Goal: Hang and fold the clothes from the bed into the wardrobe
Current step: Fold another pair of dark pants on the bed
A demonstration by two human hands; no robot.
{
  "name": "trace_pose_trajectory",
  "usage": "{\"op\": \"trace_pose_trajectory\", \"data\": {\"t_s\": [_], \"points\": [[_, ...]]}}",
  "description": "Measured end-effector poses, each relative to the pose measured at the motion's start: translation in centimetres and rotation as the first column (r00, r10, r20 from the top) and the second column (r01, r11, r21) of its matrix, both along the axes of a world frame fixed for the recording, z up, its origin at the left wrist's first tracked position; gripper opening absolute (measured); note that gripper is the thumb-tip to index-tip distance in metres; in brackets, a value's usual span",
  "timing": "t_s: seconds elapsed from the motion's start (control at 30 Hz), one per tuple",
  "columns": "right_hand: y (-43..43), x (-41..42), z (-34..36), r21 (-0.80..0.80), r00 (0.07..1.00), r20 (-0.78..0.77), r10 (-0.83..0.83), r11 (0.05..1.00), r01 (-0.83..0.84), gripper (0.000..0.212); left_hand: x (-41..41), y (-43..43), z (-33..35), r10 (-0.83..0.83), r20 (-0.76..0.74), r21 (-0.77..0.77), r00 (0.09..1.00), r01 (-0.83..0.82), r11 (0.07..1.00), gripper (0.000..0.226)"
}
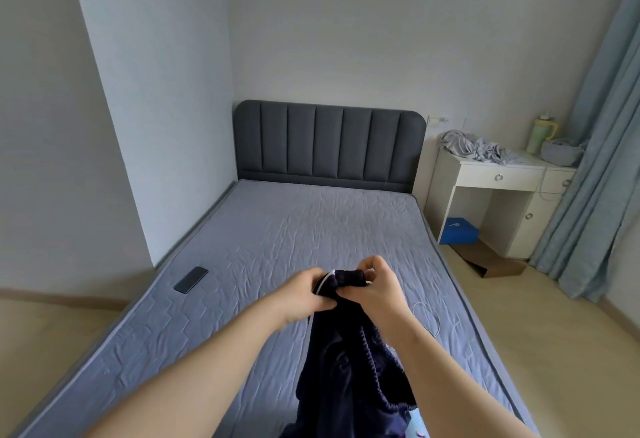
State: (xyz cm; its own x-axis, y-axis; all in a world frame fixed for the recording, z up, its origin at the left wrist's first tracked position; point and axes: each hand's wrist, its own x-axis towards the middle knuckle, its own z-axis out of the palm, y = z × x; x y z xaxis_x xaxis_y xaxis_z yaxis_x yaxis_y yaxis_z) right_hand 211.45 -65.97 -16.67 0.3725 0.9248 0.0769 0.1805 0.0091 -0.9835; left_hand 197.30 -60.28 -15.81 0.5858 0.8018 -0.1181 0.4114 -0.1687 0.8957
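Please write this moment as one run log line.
left hand: grips garment | right hand: grips garment | garment: hangs from hands over bed | phone: on bed

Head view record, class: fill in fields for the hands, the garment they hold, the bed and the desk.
left hand: grips the dark garment at its top edge
right hand: pinches the same edge
dark garment: hangs down from both hands
bed: grey cover; phone near left edge; white cable at right
desk: white, beside headboard; crumpled grey cloth on top
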Motion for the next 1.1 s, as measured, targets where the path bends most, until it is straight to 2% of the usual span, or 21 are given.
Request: {"op": "trace_pose_trajectory", "data": {"t_s": [0.1, 0.17, 0.23, 0.3, 0.4, 0.5, 0.57, 0.63, 0.73, 0.87, 0.93, 1.03, 1.1], "points": [[-0.9, 0.6, -0.6, -0.040, 0.995, -0.088, -0.035, 0.999, 0.032, 0.027, 0.3, 0.1, 0.0, 0.073, 0.112, -0.071, 0.991, -0.066, 0.995, 0.019], [-1.7, 1.0, -1.5, -0.121, 0.992, -0.123, 0.017, 0.992, -0.032, 0.024, 0.2, 0.4, 0.5, 0.165, 0.261, -0.200, 0.951, -0.114, 0.973, 0.016], [-2.2, 1.3, -2.6, -0.245, 0.993, -0.043, 0.106, 0.963, -0.113, 0.022, 0.1, 0.8, 1.3, 0.259, 0.399, -0.324, 0.879, -0.129, 0.937, 0.016], [-2.4, 1.6, -3.3, -0.337, 0.980, 0.139, 0.144, 0.937, -0.090, 0.016, -0.1, 1.0, 2.0, 0.298, 0.453, -0.363, 0.841, -0.132, 0.922, 0.020], [-2.1, 1.7, -3.6, -0.295, 0.969, 0.241, 0.058, 0.955, 0.016, 0.008, -0.6, 1.2, 2.2, 0.269, 0.394, -0.258, 0.879, -0.175, 0.950, 0.022], [-1.9, 1.6, -3.3, -0.255, 0.969, 0.242, 0.039, 0.967, 0.025, 0.010, -1.7, 1.8, 1.6, 0.161, 0.179, 0.038, 0.971, -0.170, 0.985, 0.051], [-1.5, 1.5, -3.2, -0.246, 0.956, 0.287, 0.068, 0.969, 0.005, 0.020, -2.1, 1.9, 0.9, 0.101, -0.078, 0.350, 0.992, -0.068, 0.934, 0.065], [-1.1, 1.3, -2.9, -0.253, 0.935, 0.341, 0.093, 0.967, -0.004, 0.024, -1.9, 1.7, 0.0, 0.086, -0.225, 0.531, 0.971, 0.048, 0.846, 0.058], [-0.6, 1.1, -2.9, -0.232, 0.909, 0.406, 0.091, 0.973, 0.006, 0.027, -1.9, 1.6, -0.4, 0.056, -0.209, 0.544, 0.976, 0.068, 0.836, 0.034], [-0.8, 1.2, -3.4, -0.228, 0.878, 0.471, 0.083, 0.973, 0.031, 0.023, -2.3, 2.2, 0.7, 0.019, -0.136, 0.511, 0.991, 0.054, 0.858, 0.037], [-1.0, 1.2, -3.6, -0.223, 0.908, 0.414, 0.065, 0.974, 0.032, 0.020, -2.3, 2.5, 1.8, -0.032, -0.094, 0.470, 0.995, 0.073, 0.880, 0.033], [-1.0, 0.8, -3.5, -0.134, 0.953, 0.299, -0.041, 0.987, 0.085, 0.027, -2.2, 3.1, 3.5, -0.063, -0.064, 0.467, 0.996, 0.085, 0.880, 0.030], [-0.9, 0.6, -3.3, -0.070, 0.951, 0.299, -0.085, 0.991, 0.110, 0.032, -2.1, 3.3, 4.2, -0.057, -0.058, 0.488, 0.997, 0.079, 0.870, 0.028]]}}
